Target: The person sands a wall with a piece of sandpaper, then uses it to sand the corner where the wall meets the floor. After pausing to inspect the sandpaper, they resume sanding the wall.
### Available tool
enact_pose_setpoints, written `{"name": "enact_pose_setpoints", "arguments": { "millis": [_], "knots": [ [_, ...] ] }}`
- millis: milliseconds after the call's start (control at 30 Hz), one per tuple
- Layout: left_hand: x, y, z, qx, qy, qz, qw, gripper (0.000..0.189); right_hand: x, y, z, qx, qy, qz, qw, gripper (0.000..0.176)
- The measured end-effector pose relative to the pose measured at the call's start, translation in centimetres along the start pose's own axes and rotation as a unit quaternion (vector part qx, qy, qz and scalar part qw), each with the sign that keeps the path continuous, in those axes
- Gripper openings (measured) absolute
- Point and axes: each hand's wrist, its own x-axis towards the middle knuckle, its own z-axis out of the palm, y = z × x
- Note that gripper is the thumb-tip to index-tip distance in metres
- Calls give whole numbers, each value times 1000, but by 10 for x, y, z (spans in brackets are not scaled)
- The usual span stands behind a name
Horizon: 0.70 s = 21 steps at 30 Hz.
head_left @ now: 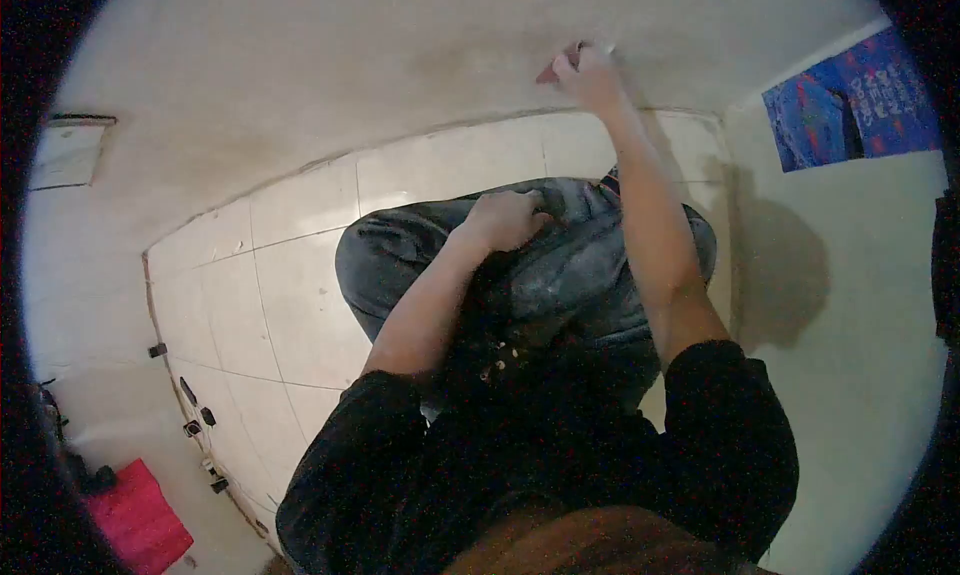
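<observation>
My right hand (pixel 592 79) reaches forward to the lower part of the pale wall (pixel 330 50). Its fingers are closed on a small reddish-brown piece of sandpaper (pixel 556 69), held against the wall surface just above the floor line. Brownish smudges mark the wall around it. My left hand (pixel 505 221) rests on my thigh, on dark grey trousers (pixel 560 275) with pale dusty patches. It holds nothing that I can see, and its fingers lie over the cloth, partly hidden.
Cream floor tiles (pixel 300 305) lie around my bent legs. A side wall (pixel 850 375) stands close on the right, with a blue printed poster (pixel 850 105). Small dark objects (pixel 192 428) sit along the left floor edge, near a bright pink cloth (pixel 140 520).
</observation>
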Motion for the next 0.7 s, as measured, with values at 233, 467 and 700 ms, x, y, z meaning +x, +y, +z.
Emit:
{"name": "enact_pose_setpoints", "arguments": {
  "millis": [233,467,700],
  "knots": [
    [0,-6,2,29,21,10,999,47,1,-25,-20,-118,-72,-82,987,31],
    [2,-3,-1,13,-11,-2,1000,49,-7,-24,-18,38,-74,-12,997,34],
    [-1,-1,-1,-3,-18,-12,1000,50,0,-13,-17,-59,16,-75,995,38]
  ]
}}
